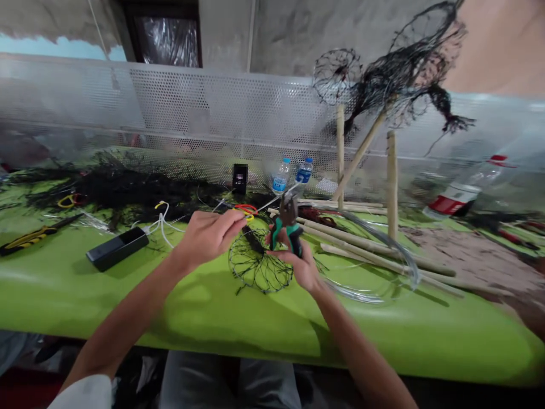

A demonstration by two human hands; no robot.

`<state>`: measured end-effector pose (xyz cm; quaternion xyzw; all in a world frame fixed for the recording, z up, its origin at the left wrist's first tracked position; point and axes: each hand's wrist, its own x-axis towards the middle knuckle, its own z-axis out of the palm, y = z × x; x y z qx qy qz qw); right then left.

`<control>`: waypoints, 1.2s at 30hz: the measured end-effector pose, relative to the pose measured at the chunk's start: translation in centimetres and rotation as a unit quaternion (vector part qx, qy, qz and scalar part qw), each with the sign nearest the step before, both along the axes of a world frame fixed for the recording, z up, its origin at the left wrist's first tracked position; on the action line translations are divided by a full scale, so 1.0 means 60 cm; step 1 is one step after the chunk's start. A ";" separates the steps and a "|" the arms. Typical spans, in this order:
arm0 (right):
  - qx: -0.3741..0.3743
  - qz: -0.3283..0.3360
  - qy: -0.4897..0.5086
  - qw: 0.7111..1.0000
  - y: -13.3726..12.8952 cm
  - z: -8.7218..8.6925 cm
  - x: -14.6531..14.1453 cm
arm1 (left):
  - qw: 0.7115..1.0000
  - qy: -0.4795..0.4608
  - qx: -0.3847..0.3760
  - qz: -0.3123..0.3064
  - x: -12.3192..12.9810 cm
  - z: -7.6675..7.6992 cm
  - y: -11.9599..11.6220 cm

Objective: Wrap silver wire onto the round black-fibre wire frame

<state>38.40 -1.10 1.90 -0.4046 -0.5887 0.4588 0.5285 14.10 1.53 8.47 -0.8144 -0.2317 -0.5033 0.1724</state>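
Observation:
My right hand (302, 261) is wrapped round a pair of pliers (289, 221) with green and black handles, its metal jaws pointing up. Just left of them is my left hand (208, 236), its fingertips pinched together; what lies between them is too small to make out. Red and yellow rings (246, 210) show right behind those fingertips. A round net of black branching strands (260, 275) hangs between and below both hands, its dark gathered stem close to the right fingers. Whether the right fingers also grip that stem cannot be seen.
Wooden sticks (366, 247) and a coil of clear tubing (357, 292) lie to the right. On the left are a black box (117, 249), yellow-black pliers (32, 238) and dark net material (128, 190). Water bottles (281, 177) and a black device (240, 177) stand behind.

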 end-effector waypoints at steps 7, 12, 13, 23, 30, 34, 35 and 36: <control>-0.016 -0.014 -0.049 0.999 -0.014 -0.065 -0.018 | 0.997 0.023 0.061 0.034 0.000 -0.032 -0.011; -0.032 -0.012 -0.092 0.995 -0.029 -0.083 -0.017 | 0.983 0.089 0.148 0.063 0.000 -0.045 -0.027; -0.032 -0.011 -0.099 0.995 -0.032 -0.087 -0.016 | 0.981 0.094 0.156 0.062 0.000 -0.047 -0.029; 0.038 0.009 -0.152 0.988 -0.043 -0.102 -0.019 | 0.981 0.047 0.174 0.072 -0.001 -0.062 -0.027; 0.076 -0.007 -0.207 0.975 -0.054 -0.095 -0.028 | 0.966 0.087 0.217 0.113 -0.005 -0.056 -0.033; 0.052 -0.008 -0.207 0.977 -0.056 -0.099 -0.029 | 0.956 0.098 0.248 0.121 -0.010 -0.056 -0.021; 0.039 -0.007 -0.204 0.978 -0.056 -0.100 -0.028 | 0.954 0.099 0.256 0.124 -0.012 -0.055 -0.017; 0.026 -0.007 -0.202 0.979 -0.056 -0.099 -0.027 | 0.951 0.098 0.263 0.126 -0.013 -0.055 -0.014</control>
